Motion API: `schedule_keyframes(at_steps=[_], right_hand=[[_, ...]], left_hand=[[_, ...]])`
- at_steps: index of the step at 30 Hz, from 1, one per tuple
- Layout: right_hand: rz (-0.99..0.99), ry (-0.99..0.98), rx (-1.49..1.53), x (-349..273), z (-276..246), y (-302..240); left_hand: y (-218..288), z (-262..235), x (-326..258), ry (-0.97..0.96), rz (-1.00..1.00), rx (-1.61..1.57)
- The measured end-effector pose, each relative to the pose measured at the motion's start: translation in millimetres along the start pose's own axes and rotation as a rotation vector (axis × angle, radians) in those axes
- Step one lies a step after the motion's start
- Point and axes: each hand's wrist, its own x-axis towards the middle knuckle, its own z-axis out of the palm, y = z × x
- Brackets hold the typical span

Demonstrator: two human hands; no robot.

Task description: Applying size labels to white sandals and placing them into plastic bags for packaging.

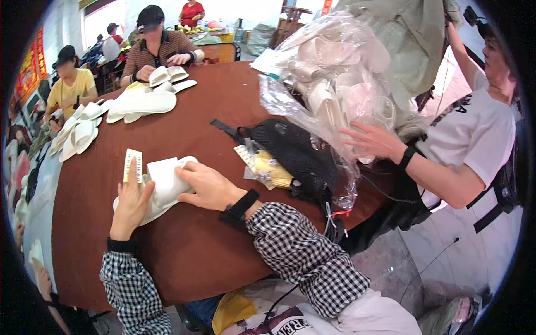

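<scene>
A pair of white slippers [166,180] lies on the brown-covered table in front of me, one partly over the other. My left hand [132,205] rests at the slippers' left side, its fingers closed on a narrow cream strip of printed labels [133,163] that sticks up past the fingertips. From the right, my right hand [211,188] grips the slippers at their edge, thumb and fingers on either side of the white material. What lies beneath both palms is hidden.
A black mesh bag [298,153] with yellow label sheets [271,169] sits right of my hands. Beyond it, a co-worker's hand [375,142] touches a clear plastic bag of slippers [340,72]. White slippers [142,105] lie before another person across the table [223,106].
</scene>
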Motion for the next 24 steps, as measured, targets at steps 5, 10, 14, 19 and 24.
schedule_keyframes(at_steps=[5,10,14,19,24], right_hand=[[-0.007,-0.123,0.127,-4,-11,8],[-0.004,0.024,-0.157,-38,-26,-26],[-0.113,-0.096,-0.006,-102,-117,-92],[0.376,-0.102,0.015,-221,-220,-96],[0.849,0.662,-0.332,-329,-257,1]], left_hand=[[15,0,-1,-0.008,0.059,-0.011],[37,15,-2,0.09,0.149,0.035],[27,23,2,0.172,0.218,-0.063],[9,20,4,0.202,0.237,-0.126],[17,22,9,0.166,0.208,-0.088]])
